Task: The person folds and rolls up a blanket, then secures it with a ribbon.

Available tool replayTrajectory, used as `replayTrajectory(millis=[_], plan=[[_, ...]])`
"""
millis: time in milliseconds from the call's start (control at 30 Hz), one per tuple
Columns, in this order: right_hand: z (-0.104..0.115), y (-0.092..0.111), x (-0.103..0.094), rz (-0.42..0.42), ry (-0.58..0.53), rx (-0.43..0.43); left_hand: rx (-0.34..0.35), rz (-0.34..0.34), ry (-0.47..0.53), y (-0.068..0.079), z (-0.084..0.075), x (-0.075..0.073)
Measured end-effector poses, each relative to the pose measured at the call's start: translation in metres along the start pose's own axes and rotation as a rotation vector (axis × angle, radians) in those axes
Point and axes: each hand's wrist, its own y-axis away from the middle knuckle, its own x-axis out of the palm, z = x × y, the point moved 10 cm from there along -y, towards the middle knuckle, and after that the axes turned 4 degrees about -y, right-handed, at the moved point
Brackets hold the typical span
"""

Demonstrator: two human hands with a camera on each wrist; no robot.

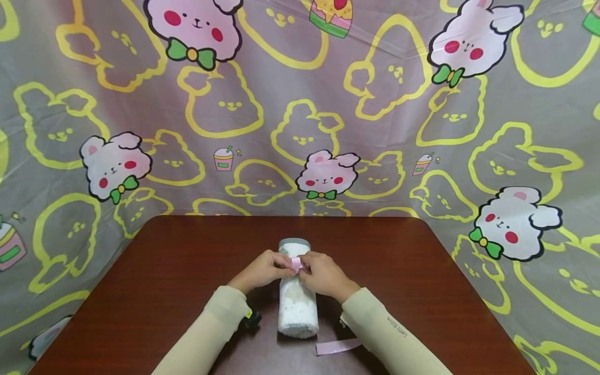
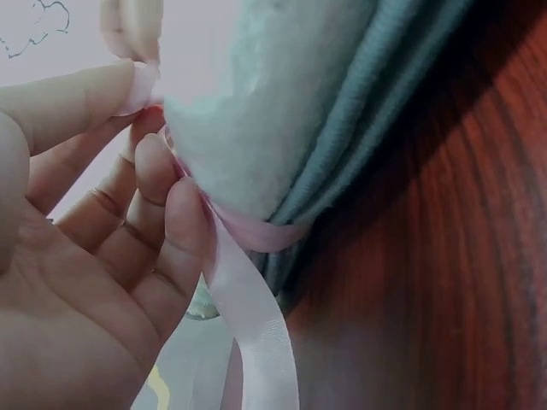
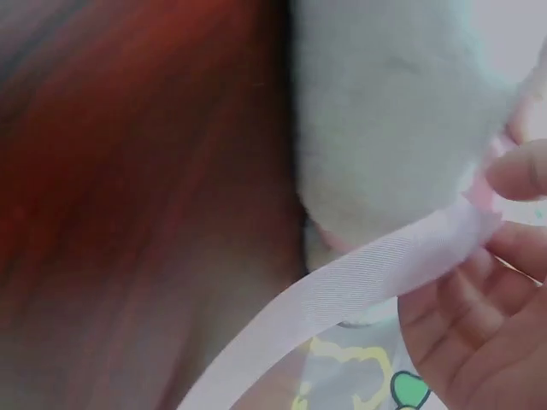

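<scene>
A white fluffy fabric roll [image 1: 298,315] lies lengthwise on the table, with a grey layer at its far end. In the left wrist view, blue-grey layered edges [image 2: 363,111] show along its side, and a pink ribbon [image 2: 256,329] runs round it. My left hand [image 1: 265,270] pinches the ribbon between thumb and fingers over the roll's upper part. Opposite it, close by, my right hand [image 1: 325,275] also pinches the ribbon, its thumb and forefinger by the roll's surface. A long ribbon tail [image 3: 333,299] trails from the right fingers; another hangs below the left hand.
The brown wooden table [image 1: 187,255] extends around the roll. A loose-looking ribbon end [image 1: 337,347] lies near the right forearm. A small black object [image 1: 253,319] shows at the left sleeve. Behind the table hangs a cartoon-printed cloth [image 1: 262,125].
</scene>
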Motion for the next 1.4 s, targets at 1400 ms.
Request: replayTrajectory(millis=[1400], plan=[[-0.059,-0.033,-0.006,0.182,-0.557,0.310,-0.040,-0.024,-0.001,-0.004,0.043,-0.001]])
